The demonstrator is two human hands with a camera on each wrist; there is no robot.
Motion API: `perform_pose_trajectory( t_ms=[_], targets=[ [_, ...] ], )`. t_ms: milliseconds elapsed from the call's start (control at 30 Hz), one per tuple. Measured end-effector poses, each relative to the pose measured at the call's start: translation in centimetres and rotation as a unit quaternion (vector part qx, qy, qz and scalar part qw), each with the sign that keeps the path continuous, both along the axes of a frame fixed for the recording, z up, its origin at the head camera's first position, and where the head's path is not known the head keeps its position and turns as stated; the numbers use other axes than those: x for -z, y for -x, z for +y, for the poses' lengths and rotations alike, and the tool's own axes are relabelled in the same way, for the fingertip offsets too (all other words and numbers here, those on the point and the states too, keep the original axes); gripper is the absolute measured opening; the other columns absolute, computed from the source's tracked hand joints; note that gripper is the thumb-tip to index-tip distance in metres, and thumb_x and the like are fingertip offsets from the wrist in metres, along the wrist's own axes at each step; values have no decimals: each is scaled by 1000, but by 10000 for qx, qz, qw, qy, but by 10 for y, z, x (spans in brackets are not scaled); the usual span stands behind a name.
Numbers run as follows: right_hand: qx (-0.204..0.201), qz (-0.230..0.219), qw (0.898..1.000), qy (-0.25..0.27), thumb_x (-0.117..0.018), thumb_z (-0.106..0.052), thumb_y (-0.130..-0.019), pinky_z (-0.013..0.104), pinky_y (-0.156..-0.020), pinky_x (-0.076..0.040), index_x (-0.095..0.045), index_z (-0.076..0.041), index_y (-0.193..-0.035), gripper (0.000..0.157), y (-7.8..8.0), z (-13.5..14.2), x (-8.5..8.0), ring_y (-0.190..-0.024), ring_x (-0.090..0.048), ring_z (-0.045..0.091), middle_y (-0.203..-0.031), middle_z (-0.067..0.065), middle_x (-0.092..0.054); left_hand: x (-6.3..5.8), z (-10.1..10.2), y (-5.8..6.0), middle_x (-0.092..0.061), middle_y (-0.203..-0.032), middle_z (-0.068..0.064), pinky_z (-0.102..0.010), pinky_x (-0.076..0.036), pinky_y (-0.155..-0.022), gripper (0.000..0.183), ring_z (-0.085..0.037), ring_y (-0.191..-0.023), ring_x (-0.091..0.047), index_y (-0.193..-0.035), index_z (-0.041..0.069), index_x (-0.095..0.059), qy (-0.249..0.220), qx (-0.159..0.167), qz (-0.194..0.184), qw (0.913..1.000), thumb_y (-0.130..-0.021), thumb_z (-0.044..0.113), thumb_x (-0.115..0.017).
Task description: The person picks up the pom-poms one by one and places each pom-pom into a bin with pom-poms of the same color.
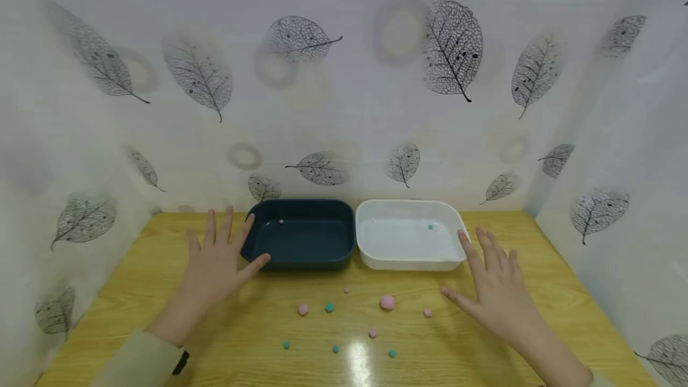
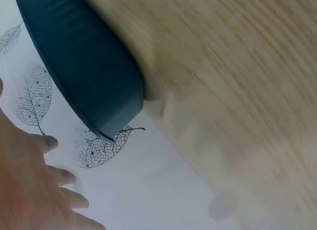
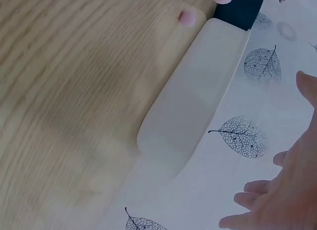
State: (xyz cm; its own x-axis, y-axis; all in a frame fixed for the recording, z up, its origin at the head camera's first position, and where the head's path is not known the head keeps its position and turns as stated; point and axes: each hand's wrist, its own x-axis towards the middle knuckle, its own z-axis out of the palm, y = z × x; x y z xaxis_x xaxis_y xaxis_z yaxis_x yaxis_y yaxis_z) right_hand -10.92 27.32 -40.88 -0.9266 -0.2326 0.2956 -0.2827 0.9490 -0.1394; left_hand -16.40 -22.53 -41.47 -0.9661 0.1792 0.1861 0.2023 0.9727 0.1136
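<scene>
My left hand [image 1: 217, 267] is spread with straight fingers at the left end of a dark blue-green tray [image 1: 301, 264], holding nothing. Its fingers and thumb overlap the tray's left rim in the head view. On the other side my right hand [image 1: 500, 288], fingers spread too, hovers by the right end of a white tray [image 1: 411, 264]. One small pink ball [image 1: 281, 221] lies in the dark tray and one small teal ball [image 1: 430, 227] in the white one. In front are loose balls, among them a larger pink ball [image 1: 387, 302] and a teal ball [image 1: 329, 307].
The two trays stand side by side near the back of the wooden table [image 1: 215, 345]. More pink and teal balls, such as one pink ball [image 1: 303, 310] and one teal ball [image 1: 392, 353], are scattered before them. A leaf-patterned curtain [image 1: 344, 106] encloses the back and sides.
</scene>
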Motion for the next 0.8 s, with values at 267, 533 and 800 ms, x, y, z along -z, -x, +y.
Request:
perform_pose_trajectory(
  t_ms=[267,533,800],
  targets=[
    [-316,43,9919,1228,-78,-38,-96,81,-103,-43,-25,-12,-169,94,-18,-11,4,-143,-41,55,-164,28,-38,-2,-5,20,-17,-174,-31,-80,-14,-124,92,-58,-160,-12,-168,12,-31,127,371,279,9988,-100,68,-57],
    [-845,149,9716,2206,-78,-9,-95,34,-105,-55,-48,-5,-156,69,-25,-21,28,-124,-61,26,-144,13,-63,6,-19,37,-17,-174,-32,-76,-15,-127,88,-56,-161,-14,-168,9,-32,205,542,271,9980,-101,60,-61],
    [-1120,-633,9384,3208,-72,-1,-97,29,-93,-61,-61,3,-139,44,-12,-16,49,-110,-65,6,-123,13,-70,18,-24,43,-19,-175,-29,-69,-20,-130,88,-49,-162,-19,-168,7,-29,485,754,82,9959,-104,61,-55]
  ],
)
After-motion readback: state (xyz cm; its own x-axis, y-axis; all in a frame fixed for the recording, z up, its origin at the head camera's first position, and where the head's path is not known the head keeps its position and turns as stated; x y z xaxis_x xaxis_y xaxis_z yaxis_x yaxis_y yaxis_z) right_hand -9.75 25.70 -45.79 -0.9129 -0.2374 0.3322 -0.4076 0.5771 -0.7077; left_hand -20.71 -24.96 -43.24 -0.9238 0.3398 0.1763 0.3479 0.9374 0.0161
